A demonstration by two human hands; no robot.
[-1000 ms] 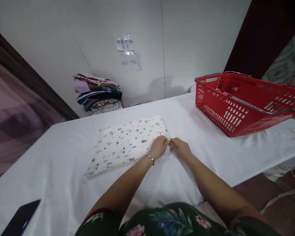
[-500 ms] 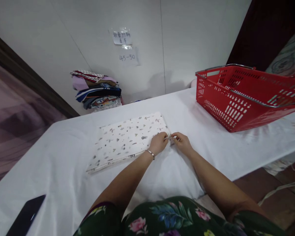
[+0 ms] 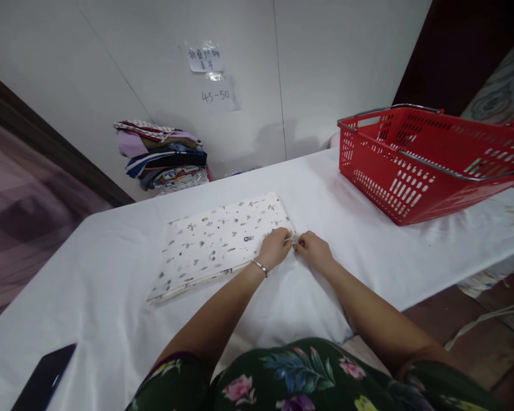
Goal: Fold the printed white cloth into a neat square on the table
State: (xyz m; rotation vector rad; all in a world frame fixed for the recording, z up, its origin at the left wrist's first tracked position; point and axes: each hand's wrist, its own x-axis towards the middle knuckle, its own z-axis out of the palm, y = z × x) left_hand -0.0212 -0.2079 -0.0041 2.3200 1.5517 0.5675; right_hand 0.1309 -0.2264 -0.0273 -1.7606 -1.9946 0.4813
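Note:
A folded white cloth (image 3: 216,242) with small grey and brown prints lies flat in front of me, its layers showing along the near edge. At its right near corner my left hand (image 3: 274,249) is closed, pinching a thin white string (image 3: 292,236), and wears a silver bracelet. Just to the right, my right hand (image 3: 316,251) is also closed, its fingertips pinched on the string by the cloth's edge. The two hands are close together, and the fingers partly hide the string and that corner.
A white-covered table (image 3: 107,274) holds everything. A red plastic basket (image 3: 389,171) with metal handles stands at the right. Folded clothes (image 3: 165,157) are stacked behind the far edge, against the wall. A dark phone (image 3: 45,377) lies at the lower left.
My right hand has come slightly closer to my left, its fingers curling in tighter at the string. The camera view has shifted a little; the cloth stays put.

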